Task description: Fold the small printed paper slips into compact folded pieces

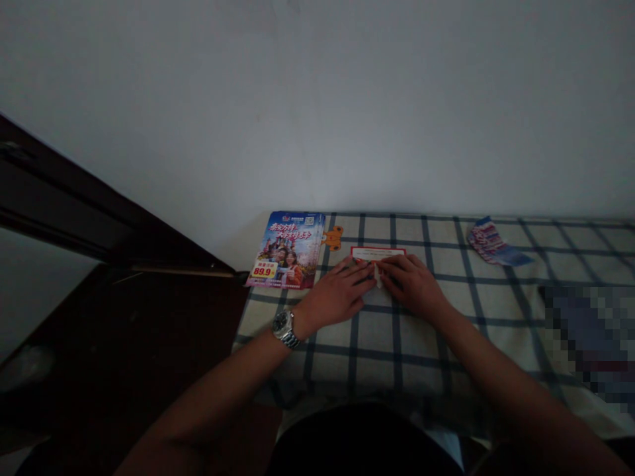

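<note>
Both my hands rest on a folded sheet of paper [378, 254], white with a red border, lying on a checked cloth [397, 337]. My left hand [337, 294], with a metal wristwatch [285, 327] on the wrist, lies flat on the paper's left part, fingers stretched out. My right hand [411, 284] presses the paper's right part, fingertips meeting the left hand's at the middle fold. Most of the paper is hidden under the hands.
A stack of colourful flyers [289, 250] lies to the left on the cloth. A small orange paper shape [333, 238] sits beside it. Another folded printed paper [489, 241] lies at the far right. Dark wooden furniture [124, 317] stands to the left, a white wall behind.
</note>
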A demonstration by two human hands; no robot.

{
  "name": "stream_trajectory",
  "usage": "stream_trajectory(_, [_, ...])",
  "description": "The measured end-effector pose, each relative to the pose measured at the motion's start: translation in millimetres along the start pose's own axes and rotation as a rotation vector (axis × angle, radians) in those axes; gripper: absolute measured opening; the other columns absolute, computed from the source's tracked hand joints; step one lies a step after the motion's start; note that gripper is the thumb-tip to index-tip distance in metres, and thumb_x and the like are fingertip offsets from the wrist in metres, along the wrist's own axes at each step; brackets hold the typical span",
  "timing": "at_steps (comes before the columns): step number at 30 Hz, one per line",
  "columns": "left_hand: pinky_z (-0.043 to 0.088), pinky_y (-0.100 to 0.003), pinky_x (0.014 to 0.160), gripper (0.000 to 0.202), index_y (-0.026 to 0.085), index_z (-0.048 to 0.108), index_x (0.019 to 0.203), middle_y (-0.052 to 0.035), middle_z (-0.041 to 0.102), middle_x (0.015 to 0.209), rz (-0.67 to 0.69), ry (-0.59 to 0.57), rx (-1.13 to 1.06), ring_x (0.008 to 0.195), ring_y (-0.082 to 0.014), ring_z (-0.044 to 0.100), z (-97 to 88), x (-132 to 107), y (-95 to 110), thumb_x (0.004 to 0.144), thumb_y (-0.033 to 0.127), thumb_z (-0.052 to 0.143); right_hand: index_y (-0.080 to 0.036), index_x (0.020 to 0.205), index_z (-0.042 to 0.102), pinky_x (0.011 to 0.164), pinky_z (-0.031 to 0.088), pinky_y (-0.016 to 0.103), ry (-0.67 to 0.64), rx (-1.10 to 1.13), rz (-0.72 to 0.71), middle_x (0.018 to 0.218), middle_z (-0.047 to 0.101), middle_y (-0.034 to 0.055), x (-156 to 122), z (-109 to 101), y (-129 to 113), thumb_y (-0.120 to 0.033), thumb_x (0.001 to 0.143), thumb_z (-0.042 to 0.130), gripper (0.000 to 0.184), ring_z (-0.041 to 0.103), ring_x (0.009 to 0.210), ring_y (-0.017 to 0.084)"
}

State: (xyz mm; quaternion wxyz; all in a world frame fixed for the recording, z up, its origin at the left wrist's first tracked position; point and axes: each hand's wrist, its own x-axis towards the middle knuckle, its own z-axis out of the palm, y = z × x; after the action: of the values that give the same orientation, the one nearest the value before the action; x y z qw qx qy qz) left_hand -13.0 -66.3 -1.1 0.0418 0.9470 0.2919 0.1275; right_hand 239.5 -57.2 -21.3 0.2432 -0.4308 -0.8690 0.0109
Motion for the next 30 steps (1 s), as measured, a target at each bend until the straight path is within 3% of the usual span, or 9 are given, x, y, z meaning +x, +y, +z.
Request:
stream_trajectory(7, [0.034,-0.048,0.125,0.047,0.022,0.057,0.144,-0.0079,0.047,0.162,-0.041,-0.013,-0.003,0.149,-0.0271,0.042,-2.8,-0.9,4.0,0.097,0.024,0.061,-0.022,0.13,0.072,0.097,0.056,0.052,0.017,0.038,0.028,0.119,0.072,0.0126,1.0,0.8,-2.2,-0.028,0.104,0.053,0.033,0.062,0.105,0.03])
stream_trajectory(30, [0.036,-0.05,0.124,0.053,0.029,0.054,0.148,-0.0066,0.046,0.162,-0.03,-0.001,-0.057,0.148,-0.0268,0.044,-0.8,-5.5,-2.3,0.096,0.021,0.063,-0.021,0.129,0.07,0.099,0.055,0.051,0.01,0.043,0.036,0.123,0.07,0.012,-1.4,0.5,-3.1,-0.028,0.1,0.06,0.031,0.062,0.109,0.031])
